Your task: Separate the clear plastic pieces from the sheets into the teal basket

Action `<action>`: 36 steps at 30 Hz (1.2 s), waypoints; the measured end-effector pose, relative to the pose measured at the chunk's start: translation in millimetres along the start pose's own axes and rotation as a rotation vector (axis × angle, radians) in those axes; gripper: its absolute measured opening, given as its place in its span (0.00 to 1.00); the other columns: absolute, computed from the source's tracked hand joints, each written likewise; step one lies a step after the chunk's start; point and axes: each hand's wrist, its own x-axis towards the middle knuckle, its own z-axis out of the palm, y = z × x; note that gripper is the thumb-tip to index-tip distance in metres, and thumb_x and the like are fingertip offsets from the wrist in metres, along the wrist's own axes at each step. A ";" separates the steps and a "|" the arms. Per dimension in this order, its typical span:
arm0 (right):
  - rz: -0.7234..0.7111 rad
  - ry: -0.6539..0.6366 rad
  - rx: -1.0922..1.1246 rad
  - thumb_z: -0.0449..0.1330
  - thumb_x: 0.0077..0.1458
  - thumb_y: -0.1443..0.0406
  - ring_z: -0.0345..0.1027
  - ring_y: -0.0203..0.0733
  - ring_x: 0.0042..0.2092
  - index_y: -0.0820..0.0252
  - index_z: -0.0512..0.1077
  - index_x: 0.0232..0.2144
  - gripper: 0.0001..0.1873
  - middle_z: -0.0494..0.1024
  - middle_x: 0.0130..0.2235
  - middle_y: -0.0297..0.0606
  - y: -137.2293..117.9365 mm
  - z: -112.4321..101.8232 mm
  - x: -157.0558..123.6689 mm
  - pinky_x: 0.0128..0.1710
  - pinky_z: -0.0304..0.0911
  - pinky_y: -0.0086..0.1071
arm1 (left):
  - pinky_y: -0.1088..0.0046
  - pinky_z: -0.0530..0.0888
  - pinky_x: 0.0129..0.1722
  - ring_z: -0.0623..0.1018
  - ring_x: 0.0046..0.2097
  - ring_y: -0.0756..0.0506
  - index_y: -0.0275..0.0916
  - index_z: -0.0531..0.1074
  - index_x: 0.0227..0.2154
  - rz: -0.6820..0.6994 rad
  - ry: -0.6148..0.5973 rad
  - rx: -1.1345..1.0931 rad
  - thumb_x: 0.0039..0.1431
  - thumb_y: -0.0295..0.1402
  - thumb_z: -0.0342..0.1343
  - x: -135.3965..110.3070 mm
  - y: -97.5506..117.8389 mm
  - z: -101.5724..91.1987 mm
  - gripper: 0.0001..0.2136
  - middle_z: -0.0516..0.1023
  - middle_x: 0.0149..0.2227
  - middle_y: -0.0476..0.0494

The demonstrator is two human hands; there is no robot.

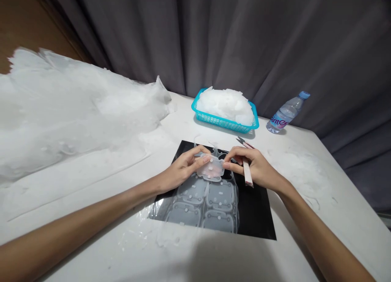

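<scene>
My left hand (187,166) is closed, pinching the left edge of a small translucent plastic piece (211,170) with rounded corners and small studs. At the piece's right edge, the thumb and forefinger of my right hand (256,166) grip it too. Thread snips (248,176) with pale handles and dark blades are tucked in that same right hand, the tips pointing away from me. Below the hands lies a translucent sheet of moulded pieces (220,195), several of them joined in rows. It rests on a black mat (256,217), and thin clear strips curl at its far end.
A blue basket (220,125) heaped with white, translucent pieces stands at the back. Right of it is a water bottle (285,115). A large pile of whitish plastic sheets (76,111) covers the left of the white table (152,249). A grey curtain (232,37) hangs behind.
</scene>
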 end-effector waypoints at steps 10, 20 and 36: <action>-0.157 0.072 -0.076 0.65 0.65 0.59 0.65 0.38 0.32 0.56 0.79 0.36 0.08 0.76 0.32 0.34 -10.4 -0.1 -1.4 0.35 0.62 0.34 | 0.70 0.72 0.39 0.75 0.41 0.46 0.41 0.75 0.46 0.092 0.006 0.138 0.72 0.46 0.53 -4.7 -1.6 0.5 0.15 0.78 0.43 0.43; -0.236 0.081 -0.130 0.64 0.66 0.62 0.67 0.39 0.33 0.55 0.79 0.37 0.05 0.78 0.32 0.34 -17.0 1.5 -2.7 0.36 0.64 0.36 | 0.70 0.76 0.45 0.81 0.43 0.46 0.42 0.81 0.43 0.227 0.068 0.231 0.71 0.37 0.58 -7.1 -1.1 1.6 0.08 0.84 0.41 0.45; -0.105 -0.012 -0.135 0.69 0.63 0.60 0.65 0.36 0.34 0.56 0.71 0.35 0.10 0.75 0.34 0.32 -1.2 15.5 -4.5 0.37 0.59 0.31 | 0.72 0.78 0.45 0.83 0.44 0.46 0.39 0.81 0.42 0.271 0.197 0.226 0.69 0.34 0.61 -9.0 -3.9 3.1 0.06 0.84 0.41 0.45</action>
